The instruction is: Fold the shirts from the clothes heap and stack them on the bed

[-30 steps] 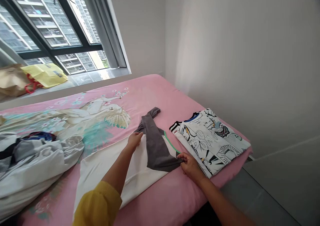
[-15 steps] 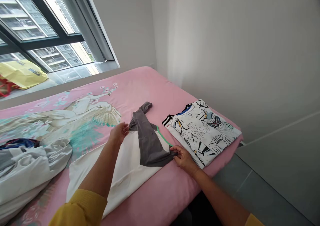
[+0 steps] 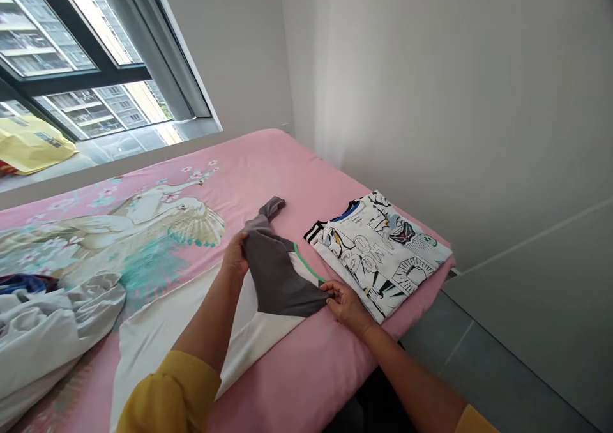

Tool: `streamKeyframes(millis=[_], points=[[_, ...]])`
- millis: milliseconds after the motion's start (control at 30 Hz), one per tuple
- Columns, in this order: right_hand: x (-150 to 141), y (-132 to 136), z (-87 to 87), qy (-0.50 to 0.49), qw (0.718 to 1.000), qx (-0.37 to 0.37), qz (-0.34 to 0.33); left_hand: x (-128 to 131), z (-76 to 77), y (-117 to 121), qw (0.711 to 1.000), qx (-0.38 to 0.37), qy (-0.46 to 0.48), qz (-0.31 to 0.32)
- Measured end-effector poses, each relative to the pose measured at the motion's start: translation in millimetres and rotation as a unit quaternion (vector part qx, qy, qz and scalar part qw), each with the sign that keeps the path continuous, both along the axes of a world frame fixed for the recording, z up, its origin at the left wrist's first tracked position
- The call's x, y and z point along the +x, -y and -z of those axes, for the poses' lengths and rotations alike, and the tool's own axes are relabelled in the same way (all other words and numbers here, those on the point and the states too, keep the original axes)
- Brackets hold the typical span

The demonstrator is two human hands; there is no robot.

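A white shirt with grey sleeves and a green-trimmed neckline (image 3: pixel 278 273) lies spread on the pink bed, its white body toward the near left. My left hand (image 3: pixel 235 254) is closed on the edge of the grey sleeve fabric, its fingers partly hidden by the cloth. With thumb and fingers, my right hand (image 3: pixel 345 303) pinches the shirt's grey shoulder by the end of the green trim. Just beyond the right hand lies a folded white T-shirt with black comic print (image 3: pixel 383 248).
Crumpled white and grey clothes (image 3: pixel 62 331) lie on the left of the bedsheet (image 3: pixel 268 165). A yellow bag (image 3: pixel 33 142) rests on the windowsill. The wall (image 3: pixel 407 88) borders the bed's right side, with grey floor (image 3: pixel 454 350) below.
My left hand has closed on the grey sleeve and pulled it toward the left, spreading the fabric. The right hand keeps its pinch at the shoulder. The view has shifted slightly.
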State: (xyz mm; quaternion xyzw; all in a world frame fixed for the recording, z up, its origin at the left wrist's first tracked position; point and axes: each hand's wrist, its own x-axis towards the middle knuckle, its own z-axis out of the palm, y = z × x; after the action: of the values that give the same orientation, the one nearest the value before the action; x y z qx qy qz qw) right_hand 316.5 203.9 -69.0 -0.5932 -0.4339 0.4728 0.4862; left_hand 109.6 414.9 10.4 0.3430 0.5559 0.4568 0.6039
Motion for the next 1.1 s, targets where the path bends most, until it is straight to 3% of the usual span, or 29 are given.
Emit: streamKeyframes(millis=[167,300,467,600,667,767,833,900,967,1033,1100], points=[[-0.2,1.8,-2.4,0.021,0.999,0.019,0.022,-20.5,-8.3,3.9,0.996,-0.050,0.073,-0.019],[-1.1,3.2,-3.3,0.054,0.997,0.037,0.038,-25.6,-9.9,2.9,0.996,-0.052,0.065,-0.010],[-4.2,4.5,-0.5,0.086,0.994,0.046,0.056,-25.6,-3.7,8.1,0.997,-0.013,-0.073,-0.012],[-6.0,5.2,-0.6,0.133,0.987,0.065,0.066,-45.5,2.7,53.5,0.980,0.072,-0.183,-0.030],[-6.4,5.8,-1.4,0.152,0.983,0.077,0.069,-70.4,8.8,94.0,0.954,0.138,-0.267,-0.018],[-7.2,7.1,-0.5,0.172,0.979,0.083,0.068,-122.4,23.9,168.5,0.824,0.290,-0.484,0.040],[-7.9,7.7,2.4,0.184,0.977,0.082,0.067,-159.0,36.0,218.7,0.756,0.323,-0.568,0.048],[-8.3,8.3,6.7,0.195,0.975,0.079,0.070,-191.6,47.3,262.4,0.708,0.300,-0.633,0.089],[-7.3,9.1,11.1,0.200,0.975,0.069,0.073,-218.8,55.9,295.6,0.677,0.229,-0.688,0.126],[-5.5,10.6,13.4,0.202,0.974,0.061,0.079,-240.2,60.6,316.5,0.660,0.153,-0.724,0.130],[-5.9,14.1,11.1,0.214,0.969,0.057,0.109,-254.0,60.4,325.6,0.655,0.126,-0.736,0.113]])
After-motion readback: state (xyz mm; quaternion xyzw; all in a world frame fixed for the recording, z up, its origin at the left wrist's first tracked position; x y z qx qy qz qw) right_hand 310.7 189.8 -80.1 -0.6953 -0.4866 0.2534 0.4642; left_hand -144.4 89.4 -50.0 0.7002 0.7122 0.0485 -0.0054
